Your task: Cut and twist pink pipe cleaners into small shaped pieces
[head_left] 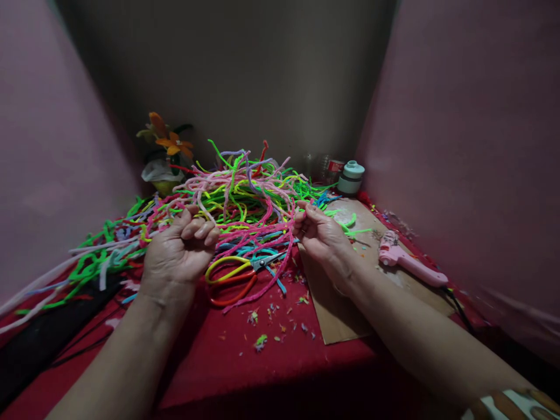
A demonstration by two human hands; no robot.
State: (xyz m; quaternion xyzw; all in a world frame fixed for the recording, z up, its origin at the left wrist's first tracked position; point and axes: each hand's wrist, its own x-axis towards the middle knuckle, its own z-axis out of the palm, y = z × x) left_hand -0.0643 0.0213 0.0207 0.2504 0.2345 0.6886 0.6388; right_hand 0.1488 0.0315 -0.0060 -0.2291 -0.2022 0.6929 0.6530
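A heap of fuzzy pipe cleaners [245, 192] in pink, green, yellow, purple and blue lies in front of both hands. My left hand [186, 242] is closed at the heap's left front, fingers curled in; what they hold, if anything, is hidden. On the other side, my right hand [319, 233] pinches a bright pink pipe cleaner [286, 265] between thumb and fingers. Its length seems to hang down and curve left over the table, though strands overlap there. Between my wrists rest scissors [231, 280] with yellow and red handles, blades partly apart and pointing right.
A pink glue gun [411, 265] lies on a cardboard sheet [336, 309] at the right. Behind stand a mint-lidded jar [351, 178] and an orange flower [174, 143] in a pot. Fibre scraps [261, 342] dot the red cloth [227, 367]. Walls enclose the back and sides.
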